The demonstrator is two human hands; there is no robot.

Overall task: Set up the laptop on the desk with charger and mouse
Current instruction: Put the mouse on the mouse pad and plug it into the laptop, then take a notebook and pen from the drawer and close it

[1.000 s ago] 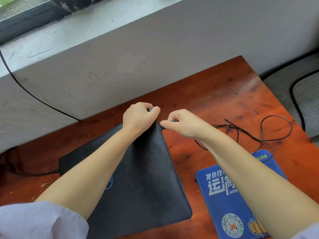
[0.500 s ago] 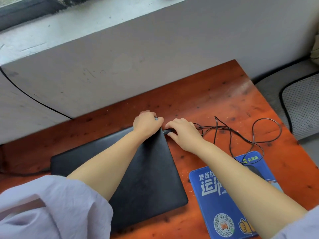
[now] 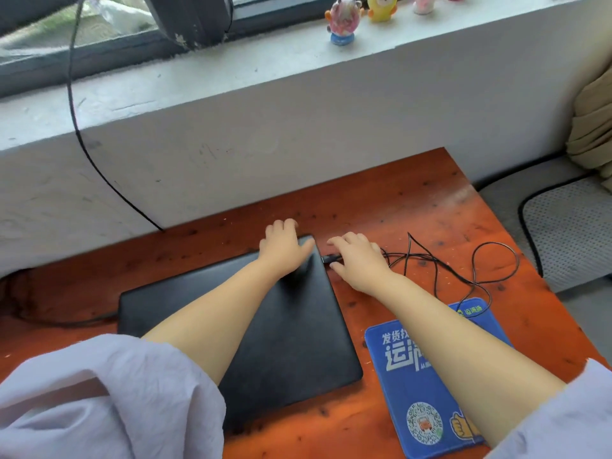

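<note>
Laptop (image 3: 265, 329): one, black, lid closed, lying flat on the red-brown wooden surface (image 3: 414, 207), its far right corner under the left hand.
Handling: judged rigid, fairly heavy and smooth-skinned; best held by the two side edges, or the lid raised from its front edge, never by the cables.
Left hand (image 3: 284, 251): grip spread, fingers and palm resting flat on the laptop's far right corner, holding nothing; it seems to steady the machine.
Right hand (image 3: 359, 260): just beside the laptop's right edge, fingers loosely curled over the plug; I cannot tell whether the grip pinches it or only rests on it.
Plug (image 3: 332, 259): one small dark connector, at the laptop's right edge; whether it is fully seated cannot be told.
Thin cable (image 3: 477, 283): one, black, limp and light, looping on the surface from the plug toward the mouse pad; likely to snag or drag.
Mouse pad (image 3: 430, 385): one, blue, printed, near right of the laptop; the mouse itself is hidden by the right forearm.
Second cable (image 3: 66, 323): one, leaving the laptop's left edge.
Figurines (image 3: 341, 21): at least three on the windowsill.
</note>
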